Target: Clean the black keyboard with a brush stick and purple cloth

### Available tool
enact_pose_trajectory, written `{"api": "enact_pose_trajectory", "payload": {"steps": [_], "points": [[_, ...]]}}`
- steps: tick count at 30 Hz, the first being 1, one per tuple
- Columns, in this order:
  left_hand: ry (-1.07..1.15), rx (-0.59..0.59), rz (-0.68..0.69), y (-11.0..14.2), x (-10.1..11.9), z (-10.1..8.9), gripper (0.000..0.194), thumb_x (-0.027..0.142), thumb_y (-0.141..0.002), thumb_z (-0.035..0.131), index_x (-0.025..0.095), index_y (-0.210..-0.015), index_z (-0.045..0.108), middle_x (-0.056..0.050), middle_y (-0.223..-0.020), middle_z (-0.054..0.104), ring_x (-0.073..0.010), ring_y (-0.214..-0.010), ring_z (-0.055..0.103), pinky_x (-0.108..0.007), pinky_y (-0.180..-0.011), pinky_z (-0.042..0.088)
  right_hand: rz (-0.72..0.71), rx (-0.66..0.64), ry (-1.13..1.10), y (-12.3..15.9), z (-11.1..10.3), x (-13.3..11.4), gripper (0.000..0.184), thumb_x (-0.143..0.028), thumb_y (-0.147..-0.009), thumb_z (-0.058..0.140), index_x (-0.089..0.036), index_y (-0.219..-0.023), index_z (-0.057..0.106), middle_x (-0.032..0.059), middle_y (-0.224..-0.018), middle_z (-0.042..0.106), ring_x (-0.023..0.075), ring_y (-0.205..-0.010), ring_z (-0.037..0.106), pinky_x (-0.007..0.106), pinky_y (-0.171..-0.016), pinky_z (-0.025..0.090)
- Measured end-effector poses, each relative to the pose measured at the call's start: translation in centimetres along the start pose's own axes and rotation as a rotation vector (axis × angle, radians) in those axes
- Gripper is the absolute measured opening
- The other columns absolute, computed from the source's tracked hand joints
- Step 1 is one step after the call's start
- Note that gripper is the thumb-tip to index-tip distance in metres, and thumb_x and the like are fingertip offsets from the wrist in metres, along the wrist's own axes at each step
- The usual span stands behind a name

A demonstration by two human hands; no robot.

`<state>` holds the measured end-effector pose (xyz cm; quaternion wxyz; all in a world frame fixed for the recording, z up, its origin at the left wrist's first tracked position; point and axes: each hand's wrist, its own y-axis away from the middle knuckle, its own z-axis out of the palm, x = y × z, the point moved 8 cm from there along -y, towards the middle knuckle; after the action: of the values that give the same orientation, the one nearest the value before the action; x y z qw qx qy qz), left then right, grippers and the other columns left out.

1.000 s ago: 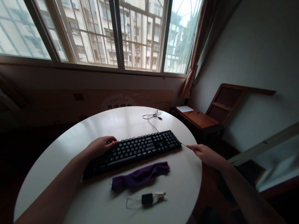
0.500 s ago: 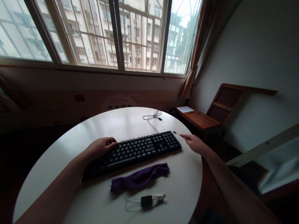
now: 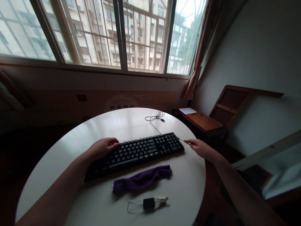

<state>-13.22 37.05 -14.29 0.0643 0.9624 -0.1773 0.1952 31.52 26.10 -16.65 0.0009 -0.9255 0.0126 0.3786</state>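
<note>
A black keyboard [image 3: 141, 152] lies at a slant on the white table [image 3: 185, 188]. At its left end my left hand [image 3: 104, 148] is closed over the far edge, fingers and thumb gripping it. My right hand [image 3: 199, 147] pinches the thin handle of a small brush [image 3: 183, 140]. The brush's tip is at the right side of the keyboard; its bristles are hard to make out against the dark keys. In front of the keyboard lies a crumpled purple cloth [image 3: 142, 179]. Nearer me is a small wire tool with a black block [image 3: 149, 204], resembling a keycap puller.
The keyboard's cable [image 3: 155, 118] is coiled at the far side of the table, its USB plug lying loose. Beyond the table's right edge stands a low wooden bench [image 3: 202, 121] with papers [image 3: 188, 110] on it. A barred window [image 3: 143, 40] spans the far wall.
My right hand has moved slightly nearer and the brush head has dropped from beyond the keyboard's far right corner to its right edge. The left hand keeps its grip. The view has shifted slightly.
</note>
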Motion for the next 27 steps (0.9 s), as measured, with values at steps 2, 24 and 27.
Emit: {"api": "enact_pose_trajectory", "payload": {"steps": [2, 24, 27], "points": [[-0.003, 0.005, -0.001, 0.0, 0.1, -0.1, 0.051, 0.064, -0.076, 0.044, 0.025, -0.096, 0.071, -0.005, -0.1, 0.072, -0.0266, -0.093, 0.063, -0.032, -0.078, 0.046, 0.01, -0.048, -0.011, 1.3, -0.1, 0.4, 0.045, -0.029, -0.089, 0.044, -0.016, -0.127, 0.065, 0.0064, -0.128, 0.058, 0.0189, -0.12, 0.056, 0.032, -0.11, 0.041], [-0.023, 0.002, 0.017, 0.1, 0.0, 0.0, 0.051, 0.063, -0.079, 0.043, 0.025, -0.099, 0.071, -0.005, -0.103, 0.072, -0.0265, -0.095, 0.063, -0.031, -0.079, 0.046, -0.049, 0.126, 0.117, 5.2, -2.2, -2.7, 0.045, -0.033, -0.094, 0.043, -0.022, -0.134, 0.059, 0.0034, -0.132, 0.055, 0.0183, -0.121, 0.056, 0.028, -0.107, 0.042], [-0.021, 0.003, 0.01, 0.0, -0.2, 0.0, 0.051, 0.063, -0.079, 0.044, 0.025, -0.1, 0.071, -0.005, -0.104, 0.071, -0.0268, -0.096, 0.063, -0.032, -0.08, 0.046, -0.105, 0.132, 0.146, 3.7, -0.7, -3.7, 0.046, -0.028, -0.093, 0.042, -0.022, -0.135, 0.058, 0.0034, -0.132, 0.055, 0.0173, -0.12, 0.056, 0.028, -0.109, 0.04]]}}
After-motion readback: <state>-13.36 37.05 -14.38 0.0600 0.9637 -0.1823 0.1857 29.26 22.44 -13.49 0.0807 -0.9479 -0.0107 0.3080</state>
